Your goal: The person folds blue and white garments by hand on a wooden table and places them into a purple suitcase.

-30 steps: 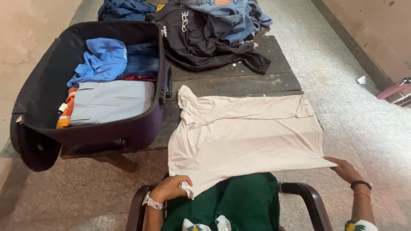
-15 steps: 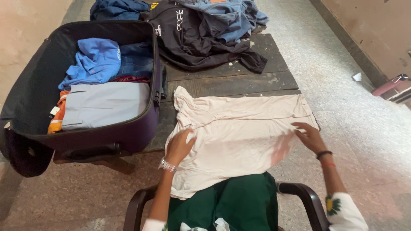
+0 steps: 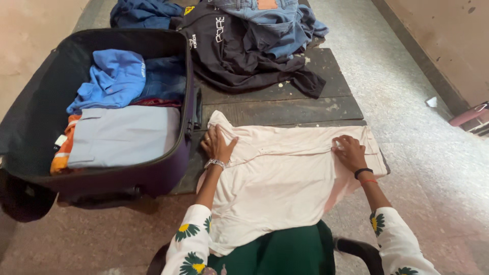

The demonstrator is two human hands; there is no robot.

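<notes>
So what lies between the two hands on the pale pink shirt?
In the head view, only the pale pink shirt itself: a folded edge runs from the left hand to the right hand.

Both hands, left [image 3: 218,144] and right [image 3: 350,152], have moved up the pale shirt [image 3: 285,178] to its top edge.

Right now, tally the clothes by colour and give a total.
Pale pink: 1, the shirt under the left hand and right hand.
Blue: 4, the top and denim in the suitcase, the jeans, the cloth behind.
Grey: 1, folded garment.
Orange: 1, folded piece.
Black: 1, jacket.
Total: 8.
</notes>
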